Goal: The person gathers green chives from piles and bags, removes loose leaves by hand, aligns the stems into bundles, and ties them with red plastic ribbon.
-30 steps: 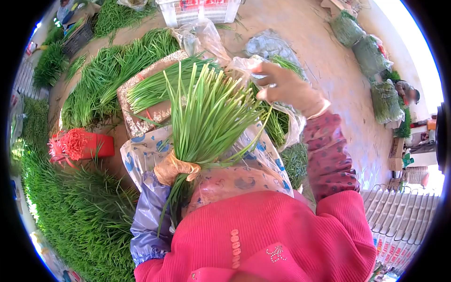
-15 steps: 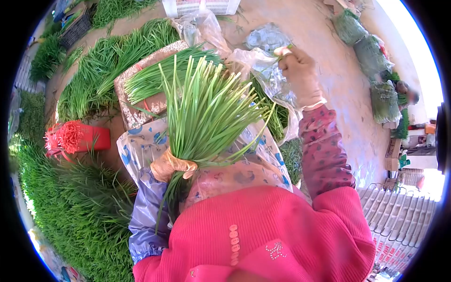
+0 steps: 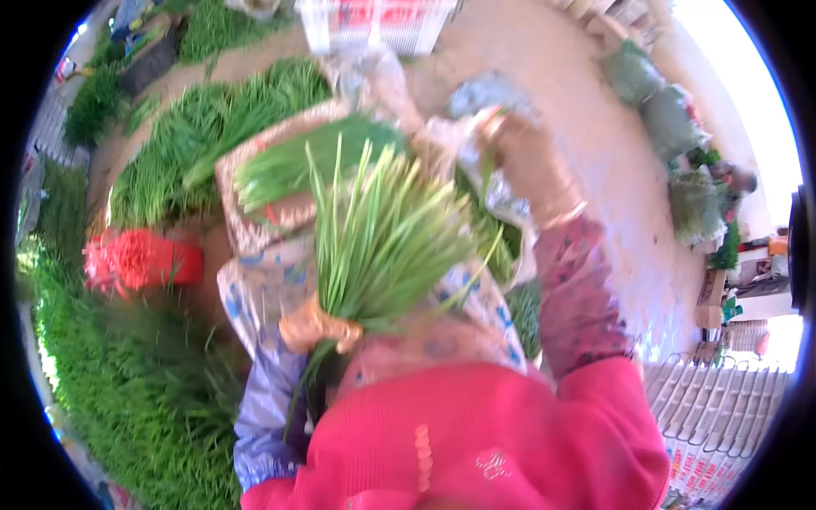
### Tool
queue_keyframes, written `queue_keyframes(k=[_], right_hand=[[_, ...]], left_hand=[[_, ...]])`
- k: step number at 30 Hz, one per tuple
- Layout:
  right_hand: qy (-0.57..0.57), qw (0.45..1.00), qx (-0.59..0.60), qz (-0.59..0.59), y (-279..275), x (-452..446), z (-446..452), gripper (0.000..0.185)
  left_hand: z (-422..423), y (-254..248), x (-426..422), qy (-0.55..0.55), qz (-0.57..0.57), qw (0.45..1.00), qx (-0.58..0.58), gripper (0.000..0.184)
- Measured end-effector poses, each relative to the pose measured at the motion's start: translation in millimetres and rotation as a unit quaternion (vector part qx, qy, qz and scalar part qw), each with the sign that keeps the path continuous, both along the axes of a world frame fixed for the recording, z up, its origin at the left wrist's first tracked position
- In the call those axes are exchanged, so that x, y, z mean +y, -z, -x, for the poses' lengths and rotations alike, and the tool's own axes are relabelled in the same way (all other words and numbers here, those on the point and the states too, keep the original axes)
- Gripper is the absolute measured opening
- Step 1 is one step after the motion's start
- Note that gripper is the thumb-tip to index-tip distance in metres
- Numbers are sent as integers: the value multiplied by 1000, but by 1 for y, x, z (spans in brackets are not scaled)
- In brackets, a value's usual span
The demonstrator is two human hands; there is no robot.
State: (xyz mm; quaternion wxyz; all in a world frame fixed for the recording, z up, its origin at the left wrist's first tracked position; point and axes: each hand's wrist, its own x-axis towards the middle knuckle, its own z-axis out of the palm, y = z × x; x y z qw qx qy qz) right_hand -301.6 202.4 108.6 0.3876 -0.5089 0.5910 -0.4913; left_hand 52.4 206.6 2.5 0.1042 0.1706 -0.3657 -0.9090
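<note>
My left hand, in a tan glove, is wrapped round the lower part of a thick bunch of green chives. The bunch stands fanned out over my lap, pale cut ends up, with some leaves trailing below the fist. My right hand, also gloved and smeared by motion, is held up to the right of the bunch, apart from it. Its fingers are pinched, and a thin green chive leaf shows at the fingertips, blurred. Beyond the bunch, more chives lie on a speckled board.
A red container with red ties stands at left. Heaps of chives cover the left side. Clear plastic lies ahead, before a white crate. Packed green bags line the right wall. White crates are at lower right.
The whole view has shifted, so the surroundings sit lower. My right hand has moved slightly toward the bunch and tilted down; my left keeps its grip on the chives.
</note>
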Motion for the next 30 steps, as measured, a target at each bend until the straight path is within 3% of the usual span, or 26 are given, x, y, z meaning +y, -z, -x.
queue_keyframes(k=[1,2,3,5,6,8,11,13,15,16,19,21,23,25,27,29,30], right_hand=[[-50,997,34,-39,-6,-3,-2,23],[-145,975,162,50,12,-11,-2,32],[-215,925,269,159,30,-20,-1,46],[-240,955,175,11,6,-2,-28,49],[-235,954,186,17,2,-2,-31,49],[-260,957,88,-95,0,-1,-39,44],[-251,965,3,-82,16,2,-40,41],[-239,970,32,-42,14,4,-41,40],[-142,947,279,-75,8,17,-50,36],[-147,943,299,-8,32,15,-40,35],[-103,951,282,71,58,25,-22,39],[-24,940,333,67,40,32,-18,34],[86,921,379,-19,39,38,12,31],[115,962,226,-98,28,61,41,28],[8,886,408,-221,29,82,68,27],[-241,777,494,-305,54,106,76,27],[-292,737,472,-386,62,121,73,29]], left_hand=[[-2,6,-5,63,67,994,-57,46],[4,-11,-2,50,53,996,-60,59],[12,-20,-3,65,61,993,-76,59],[13,16,-2,92,46,992,-66,55],[14,25,1,96,46,993,-51,54],[10,30,3,99,47,993,-37,53],[10,18,1,71,43,997,-7,54],[12,9,3,53,24,998,-23,55],[11,5,4,46,1,998,-39,54],[13,-1,2,50,21,997,-62,54],[17,1,3,66,46,990,-112,62],[20,-9,6,40,29,993,-103,61],[8,0,6,41,34,995,-86,62],[-1,5,9,8,12,997,-80,61],[-11,13,7,-6,6,997,-81,61],[-18,26,3,-20,18,999,-42,59],[-21,35,1,-17,8,1000,-15,59]])
